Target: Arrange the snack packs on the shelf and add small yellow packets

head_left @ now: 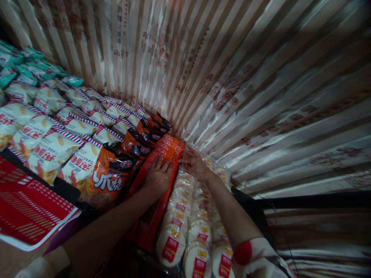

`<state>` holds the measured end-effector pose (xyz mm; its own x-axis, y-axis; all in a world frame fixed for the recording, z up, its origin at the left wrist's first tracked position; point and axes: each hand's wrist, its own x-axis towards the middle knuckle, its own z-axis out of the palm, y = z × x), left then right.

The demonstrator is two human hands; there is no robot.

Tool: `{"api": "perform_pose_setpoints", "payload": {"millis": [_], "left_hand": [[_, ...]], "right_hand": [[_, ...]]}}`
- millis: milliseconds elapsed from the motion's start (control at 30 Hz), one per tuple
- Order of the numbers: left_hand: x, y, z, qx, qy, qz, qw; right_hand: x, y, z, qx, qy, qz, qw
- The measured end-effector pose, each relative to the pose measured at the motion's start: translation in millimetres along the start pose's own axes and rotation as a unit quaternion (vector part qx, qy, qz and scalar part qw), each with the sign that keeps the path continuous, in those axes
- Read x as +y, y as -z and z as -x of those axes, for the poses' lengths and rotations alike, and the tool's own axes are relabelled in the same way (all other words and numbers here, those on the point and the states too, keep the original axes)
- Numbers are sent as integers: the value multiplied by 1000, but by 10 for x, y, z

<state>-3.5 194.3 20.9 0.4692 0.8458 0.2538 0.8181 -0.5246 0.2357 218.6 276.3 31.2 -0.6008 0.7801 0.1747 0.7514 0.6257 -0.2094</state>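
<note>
My left hand [159,175] lies with fingers stretched out across the tops of a row of orange-red flat boxes [150,200]. Beyond it, my right hand [194,163] reaches to the far end of the same row, at its right edge, fingers extended. To the right of the boxes stand rows of clear-wrapped round white crackers [174,245] with red and yellow labels. Left of the boxes is a row of orange and black snack bags [108,177]. What lies under my right fingertips is partly hidden.
White snack bags [55,150] with striped edges fill the left, with green bags [31,63] farther back. A red plastic basket [31,204] sits at lower left. Pleated printed sheeting [220,85] hangs behind. A dark shelf edge [319,201] runs right.
</note>
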Motion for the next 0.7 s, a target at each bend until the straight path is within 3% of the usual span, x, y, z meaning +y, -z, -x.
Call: {"api": "perform_pose_setpoints", "payload": {"millis": [700], "left_hand": [[3, 20, 103, 32, -15, 9, 999]], "right_hand": [[5, -4, -30, -1, 0, -1, 1000]]}}
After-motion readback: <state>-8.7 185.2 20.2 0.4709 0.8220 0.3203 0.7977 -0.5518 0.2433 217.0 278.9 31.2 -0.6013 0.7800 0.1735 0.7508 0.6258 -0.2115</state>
